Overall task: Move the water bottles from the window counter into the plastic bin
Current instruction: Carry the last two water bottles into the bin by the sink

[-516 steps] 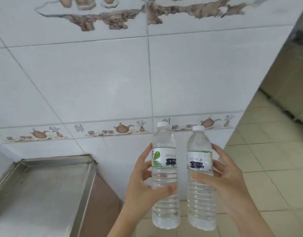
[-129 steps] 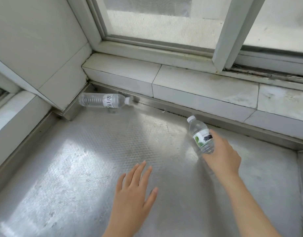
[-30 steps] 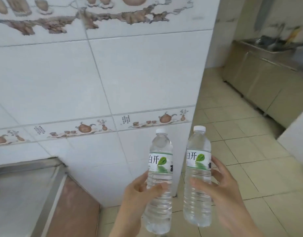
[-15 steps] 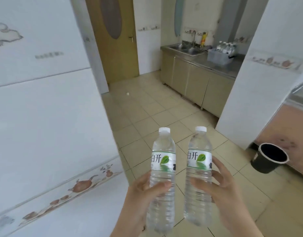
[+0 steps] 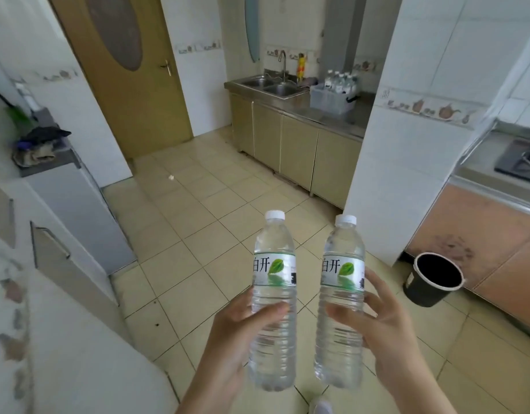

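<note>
Since half a second ago your view has swung further right, bringing the far bench [image 5: 302,110] and its double sink [image 5: 269,85] into fuller sight. Head view: your left hand [image 5: 237,333] grips one upright water bottle [image 5: 274,300] around its lower body, and your right hand [image 5: 386,330] grips the other water bottle [image 5: 341,303] just beside it, not touching. Far ahead, the clear plastic bin [image 5: 329,100] sits on the bench right of the sink, holding several bottles. A black bucket [image 5: 434,279] stands on the floor at right.
</note>
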The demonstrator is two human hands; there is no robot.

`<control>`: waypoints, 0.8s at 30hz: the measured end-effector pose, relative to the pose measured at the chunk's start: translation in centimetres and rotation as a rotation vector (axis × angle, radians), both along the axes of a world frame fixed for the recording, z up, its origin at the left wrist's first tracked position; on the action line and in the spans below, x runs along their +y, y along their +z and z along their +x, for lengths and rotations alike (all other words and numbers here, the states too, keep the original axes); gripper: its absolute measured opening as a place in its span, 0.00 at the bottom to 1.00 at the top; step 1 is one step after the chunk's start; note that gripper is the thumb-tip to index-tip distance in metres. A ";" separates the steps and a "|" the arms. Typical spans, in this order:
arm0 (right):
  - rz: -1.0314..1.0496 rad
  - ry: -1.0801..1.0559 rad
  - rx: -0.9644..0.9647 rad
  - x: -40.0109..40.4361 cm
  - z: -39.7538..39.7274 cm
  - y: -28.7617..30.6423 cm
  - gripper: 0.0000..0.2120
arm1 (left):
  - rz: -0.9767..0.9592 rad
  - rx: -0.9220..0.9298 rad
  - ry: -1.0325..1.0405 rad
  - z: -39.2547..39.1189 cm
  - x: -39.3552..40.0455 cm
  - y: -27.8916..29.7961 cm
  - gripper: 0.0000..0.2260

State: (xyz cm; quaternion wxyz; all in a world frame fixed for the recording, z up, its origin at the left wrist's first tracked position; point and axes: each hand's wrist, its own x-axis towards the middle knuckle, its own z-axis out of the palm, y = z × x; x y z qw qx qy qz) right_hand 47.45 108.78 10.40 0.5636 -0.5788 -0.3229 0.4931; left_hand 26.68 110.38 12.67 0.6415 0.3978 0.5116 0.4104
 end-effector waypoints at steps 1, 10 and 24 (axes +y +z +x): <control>0.004 -0.001 -0.001 1.9 1.1 -0.1 0.44 | -0.001 0.004 0.008 1.3 1.7 0.0 0.15; 0.037 0.095 -0.022 17.2 9.7 1.8 0.37 | -0.005 -0.002 0.095 10.7 16.3 1.4 0.12; 0.025 0.079 -0.026 41.7 14.1 1.3 0.41 | -0.015 -0.016 0.109 14.1 40.9 0.3 0.19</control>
